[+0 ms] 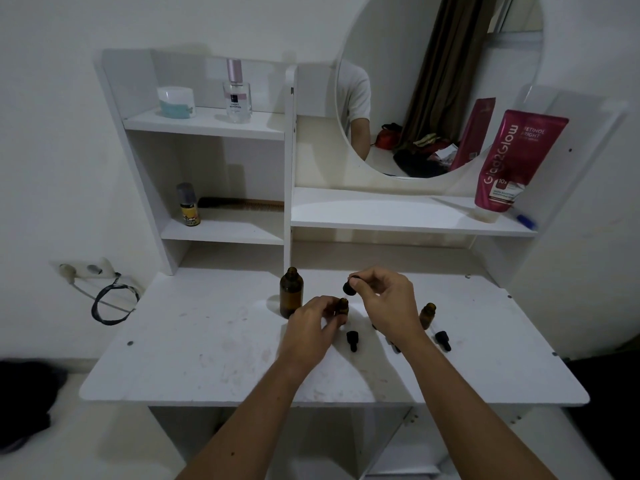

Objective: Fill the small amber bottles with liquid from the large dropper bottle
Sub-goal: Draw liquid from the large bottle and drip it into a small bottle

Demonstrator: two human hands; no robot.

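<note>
**A:** ok so what's going on at the near end of the counter [207, 368]?

**B:** both arms come in over the front edge. Nearest stuff on the surface is the loose dropper caps: one black cap [352, 340] lying flat about mid-counter, just behind the left wrist, and another black dropper cap [443, 340] off toward the right side. There's a third dark bit by the right wrist, mostly hidden, can't tell what it is.

**A:** and the hands?

**B:** left hand [313, 327] has its fingers curled round a small amber bottle [343, 307], keeping it upright on the counter, neck uncovered. Right hand [388, 303] is up just above and right of that bottle, fingertips pinching the black bulb of a dropper [349, 286]. Can't make out the glass tube or any liquid, too small.

**A:** other bottles?

**B:** second small amber bottle [427, 315] stands open just right of the right hand. The large amber bottle [291, 297] stands uncapped just left of the left hand, nearer the back edge.

**A:** further back?

**B:** white shelf unit [221, 233] at the back of the counter. Lower left shelf has a little yellow-label bottle [188, 206] and a comb [242, 203]; the right shelf has a pink tube [512, 161] leaning by a round mirror [433, 81]. Top left shelf: a white jar [175, 102] and a perfume bottle [237, 93].
</note>
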